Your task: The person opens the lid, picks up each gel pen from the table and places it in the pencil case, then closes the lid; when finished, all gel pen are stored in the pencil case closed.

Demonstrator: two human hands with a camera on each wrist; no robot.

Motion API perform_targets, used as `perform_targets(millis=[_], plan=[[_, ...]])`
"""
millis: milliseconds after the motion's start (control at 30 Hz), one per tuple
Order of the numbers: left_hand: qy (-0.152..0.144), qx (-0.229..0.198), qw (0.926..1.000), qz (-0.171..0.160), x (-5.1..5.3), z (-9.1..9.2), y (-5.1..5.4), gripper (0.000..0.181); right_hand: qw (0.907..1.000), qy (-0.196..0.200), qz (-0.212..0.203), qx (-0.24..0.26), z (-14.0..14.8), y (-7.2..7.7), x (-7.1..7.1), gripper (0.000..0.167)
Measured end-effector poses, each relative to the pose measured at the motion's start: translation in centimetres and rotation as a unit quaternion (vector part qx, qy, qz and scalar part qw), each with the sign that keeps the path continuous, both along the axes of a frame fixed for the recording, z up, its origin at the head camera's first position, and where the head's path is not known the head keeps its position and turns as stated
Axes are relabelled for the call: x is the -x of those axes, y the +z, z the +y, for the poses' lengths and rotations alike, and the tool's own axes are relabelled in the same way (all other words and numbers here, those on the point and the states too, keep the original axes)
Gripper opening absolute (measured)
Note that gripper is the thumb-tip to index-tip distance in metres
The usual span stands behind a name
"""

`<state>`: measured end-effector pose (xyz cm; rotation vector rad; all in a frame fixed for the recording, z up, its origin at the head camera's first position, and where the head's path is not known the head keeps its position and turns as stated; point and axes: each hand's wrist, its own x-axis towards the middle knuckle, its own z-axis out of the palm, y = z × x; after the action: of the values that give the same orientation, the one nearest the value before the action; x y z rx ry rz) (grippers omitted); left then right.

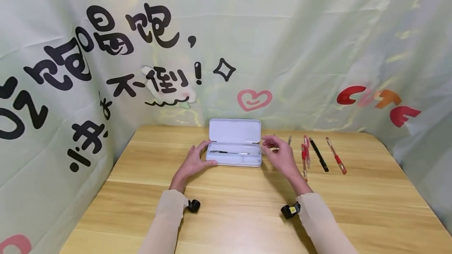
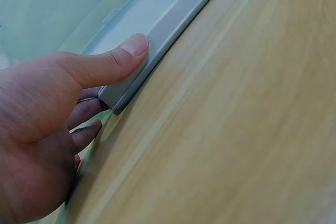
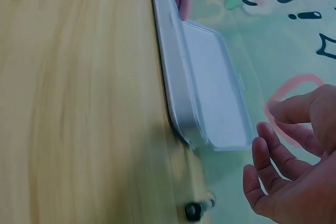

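Wood-grain tabletop [image 1: 240, 214] is lying beneath my left hand [image 1: 192, 161], pinching the pencil case [image 1: 229, 159]; my half-curled, empty right hand [image 1: 282, 155] is risking bumping the lid [image 1: 234, 130] down.

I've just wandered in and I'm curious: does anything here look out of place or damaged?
Nothing looks spilled or damaged. The open case sits flat, a pen lying inside. At most slightly untidy: beyond the right hand, loose pens lie at differing angles on the table.
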<state>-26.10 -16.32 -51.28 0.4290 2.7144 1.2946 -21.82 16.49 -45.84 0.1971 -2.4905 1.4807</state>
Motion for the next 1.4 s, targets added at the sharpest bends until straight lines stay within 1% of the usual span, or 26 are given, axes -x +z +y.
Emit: perform_targets(millis=[167,267,367,500,633,733,800,867,1000,1100,1233,1333,1400], plan=[[0.004,0.001,1.0,-0.002,0.0,0.4,-0.2,0.089,0.9995,-0.026,0.012,-0.012,2.8,0.1,-0.8,0.029],[0.003,0.001,1.0,-0.005,0.0,0.3,0.0,0.09,0.9986,-0.049,0.017,-0.006,4.5,0.2,-1.2,0.03],[0.001,0.0,1.0,-0.004,0.0,0.2,0.1,0.09,0.997,-0.077,0.008,0.003,6.1,0.1,-1.4,0.031],[0.001,0.003,1.0,0.005,0.1,0.2,0.0,0.091,0.9922,-0.124,0.002,0.007,8.2,-0.1,-1.6,0.032],[0.0,0.005,1.0,-0.003,0.2,0.2,-0.1,0.092,0.9842,-0.177,0.001,0.01,10.6,0.0,-2.1,0.033],[0.003,0.004,1.0,-0.003,0.3,0.2,-0.2,0.091,0.9766,-0.215,-0.004,-0.003,12.3,0.0,-2.4,0.034],[0.009,0.0,1.0,0.002,0.2,0.2,-0.1,0.09,0.9727,-0.232,-0.011,-0.009,13.5,-0.2,-2.6,0.035],[0.009,0.001,1.0,0.003,0.2,0.4,-0.1,0.09,0.9686,-0.247,-0.027,-0.012,14.7,-0.4,-2.8,0.036],[0.001,0.004,1.0,0.0,0.0,0.5,-0.3,0.09,0.9565,-0.285,-0.06,-0.01,16.6,-0.9,-3.3,0.038],[0.0,0.0,1.0,0.003,-0.1,0.6,-0.2,0.09,0.9504,-0.301,-0.078,-0.019,17.6,-1.3,-3.5,0.039],[0.007,-0.004,0.9999,0.009,-0.1,0.4,0.1,0.09,0.9506,-0.293,-0.099,-0.019,18.5,-1.9,-3.7,0.041],[0.006,-0.002,1.0,0.007,0.0,0.3,0.3,0.09,0.9521,-0.286,-0.107,-0.012,18.9,-2.3,-3.8,0.042],[0.006,-0.001,1.0,0.004,0.0,0.3,0.3,0.091,0.9533,-0.281,-0.11,-0.021,19.2,-2.6,-3.9,0.041]])
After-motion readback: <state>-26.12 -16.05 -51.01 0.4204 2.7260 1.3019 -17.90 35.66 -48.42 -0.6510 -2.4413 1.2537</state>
